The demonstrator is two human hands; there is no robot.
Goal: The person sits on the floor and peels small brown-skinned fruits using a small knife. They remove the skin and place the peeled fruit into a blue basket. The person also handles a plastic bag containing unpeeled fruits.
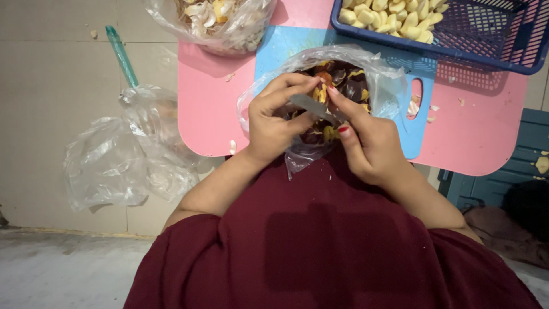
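My left hand (271, 123) and my right hand (372, 146) meet over an open clear plastic bag (389, 86) of dark brown and yellow peelings. My right hand, with red nails, grips a small knife (311, 106) whose grey blade lies across towards my left fingers. Between the fingertips of my left hand is a small brown-orange piece (325, 77), just above the blade. The bag rests on a blue cutting board (286, 43) at the near edge of a pink table (211, 109). My dark red garment fills the lower part of the view.
A blue plastic basket (486, 34) with several pale yellow peeled pieces (389, 14) sits at the back right. A second clear bag of pale husks (229, 23) lies at the back. Crumpled empty bags (114, 160) and a green stick (121, 57) are on the floor left. Blue furniture (514, 160) stands right.
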